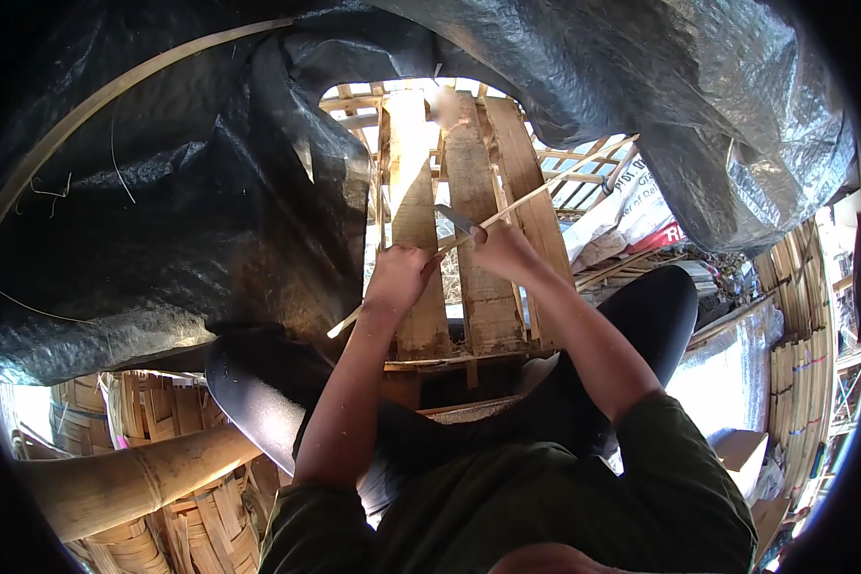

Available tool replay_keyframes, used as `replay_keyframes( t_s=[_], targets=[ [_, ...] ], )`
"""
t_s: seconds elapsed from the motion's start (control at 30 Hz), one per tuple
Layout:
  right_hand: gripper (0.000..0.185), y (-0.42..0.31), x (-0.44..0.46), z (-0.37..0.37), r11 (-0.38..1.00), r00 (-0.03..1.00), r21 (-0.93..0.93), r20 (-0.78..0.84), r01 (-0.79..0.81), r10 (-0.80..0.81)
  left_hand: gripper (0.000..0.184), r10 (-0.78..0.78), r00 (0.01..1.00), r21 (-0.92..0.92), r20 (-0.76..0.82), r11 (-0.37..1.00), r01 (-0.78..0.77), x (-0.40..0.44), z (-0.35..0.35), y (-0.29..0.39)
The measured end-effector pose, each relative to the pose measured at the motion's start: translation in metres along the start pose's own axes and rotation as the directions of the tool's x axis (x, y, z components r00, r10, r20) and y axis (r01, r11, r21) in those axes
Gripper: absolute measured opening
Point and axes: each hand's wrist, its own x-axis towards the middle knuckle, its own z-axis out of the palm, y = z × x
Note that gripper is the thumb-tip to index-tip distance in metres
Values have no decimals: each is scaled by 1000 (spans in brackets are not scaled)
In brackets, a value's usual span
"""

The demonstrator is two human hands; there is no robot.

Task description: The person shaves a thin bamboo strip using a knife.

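Observation:
A long, thin bamboo strip (566, 178) slants across in front of me, its near end low on the left and its far end high on the right. My left hand (401, 276) is closed around it left of the middle. In my right hand (507, 254) is a knife (456, 219), its blade pointing up and left across the strip. Fingers hide the knife's handle, and I cannot tell whether the blade's edge touches the strip. Both hands are over wooden planks (483, 277) that lie between my knees.
Dark plastic sheeting (153, 239) hangs on the left and along the top. A thick bamboo pole (153, 478) lies at lower left beside woven bamboo (201, 521). On the right are a printed white sack (631, 206), bundled bamboo strips (796, 383) and a cardboard box (739, 448).

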Motion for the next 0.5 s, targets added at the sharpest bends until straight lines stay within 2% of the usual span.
replay_keyframes(
  t_s=[0.07,0.1,0.13,0.2,0.27,0.33,0.37,0.4,0.47,0.5],
  targets=[
    [45,21,16,-16,983,989,144,103,-116,102,19,6,1000,12,-24,1000,-5,-1,-1,2],
    [44,35,25,-27,995,995,-21,36,-93,94,19,6,1000,11,-28,1000,-6,0,-1,1],
    [44,36,28,-26,995,995,-26,38,-91,92,19,19,999,13,-32,1000,-18,-1,-1,0],
    [44,42,30,-22,989,989,-46,-61,-140,137,18,29,999,9,-36,1000,-28,-1,1,-2],
    [45,25,12,-13,983,981,12,-63,-185,185,21,38,999,5,-23,999,-38,-1,2,-4],
    [47,24,9,-9,998,999,59,35,-27,25,19,19,1000,19,15,1000,-19,1,1,-3],
    [49,34,20,-14,990,995,112,47,-91,86,19,25,1000,20,-10,999,-25,0,2,-3],
    [49,48,31,-20,977,996,194,43,-89,83,19,28,999,21,-34,999,-27,-1,4,-4],
    [49,34,17,-40,941,957,197,-39,-276,289,19,30,999,10,-40,1000,-30,-4,3,-3],
    [49,29,13,-27,941,957,199,-36,-274,287,19,41,998,3,-56,999,-41,-2,2,-3]
  ],
)
